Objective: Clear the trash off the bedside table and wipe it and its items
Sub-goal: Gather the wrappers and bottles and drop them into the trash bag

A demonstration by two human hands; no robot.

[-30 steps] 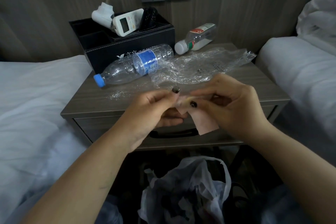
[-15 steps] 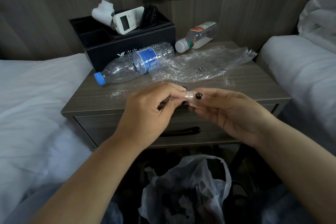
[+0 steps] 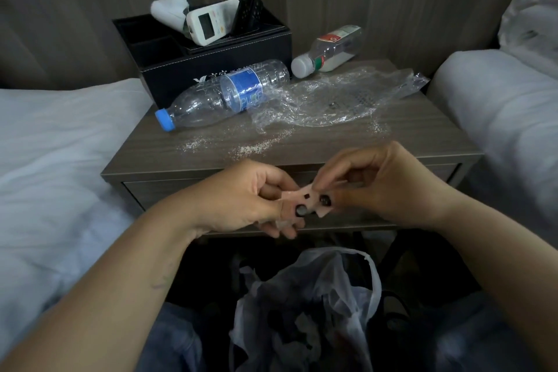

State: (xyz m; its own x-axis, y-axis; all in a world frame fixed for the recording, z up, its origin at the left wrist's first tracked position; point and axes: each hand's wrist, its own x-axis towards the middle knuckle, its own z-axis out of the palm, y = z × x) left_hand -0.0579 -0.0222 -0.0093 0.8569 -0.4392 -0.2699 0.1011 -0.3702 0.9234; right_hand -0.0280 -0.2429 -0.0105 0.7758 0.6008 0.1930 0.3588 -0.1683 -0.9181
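small pink paper scrap (image 3: 305, 201) pinched between both hands

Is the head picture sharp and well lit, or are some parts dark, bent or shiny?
Head view: dim overall; the bedside table reads clearly, the space under it is nearly black. Wide-angle bending curves the wall panels at the edges. Soft glints on the plastic wrap and blue-capped bottle; both hands look slightly soft.

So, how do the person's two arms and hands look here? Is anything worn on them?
Both forearms are bare, with no sleeves, watch or rings visible. The left hand and the right hand have dark-painted nails on the thumbs. A faint greenish mark shows on the left forearm.
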